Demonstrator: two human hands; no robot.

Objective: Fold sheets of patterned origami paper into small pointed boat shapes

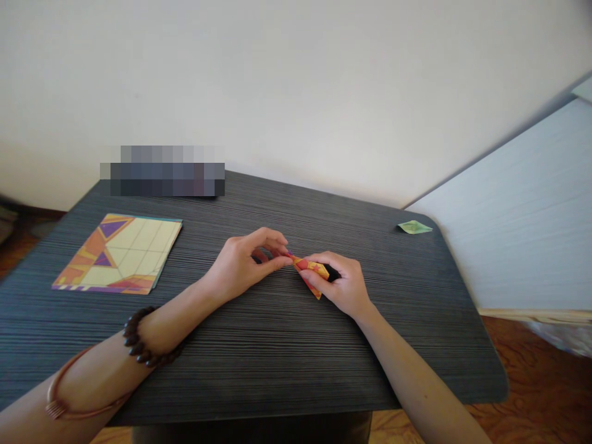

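Between both hands, above the middle of the dark table, is a small piece of folded paper (319, 269) in orange, red and yellow with a purple-red tip. My left hand (245, 262) pinches that narrow tip between thumb and fingertips. Around the wider end of the paper, my right hand (342, 282) is closed, its thumb on the near side and the index finger along the top. The right palm hides part of the paper. A dark beaded bracelet and a copper-coloured bangle are on the left arm.
A stack of patterned square paper sheets (143, 246) lies at the left of the dark table (259, 370). Behind it stands a blurred-out object (171, 176). A green folded paper piece (415, 227) rests near the right back corner. A white wall and a pale panel (522, 209) border the table.
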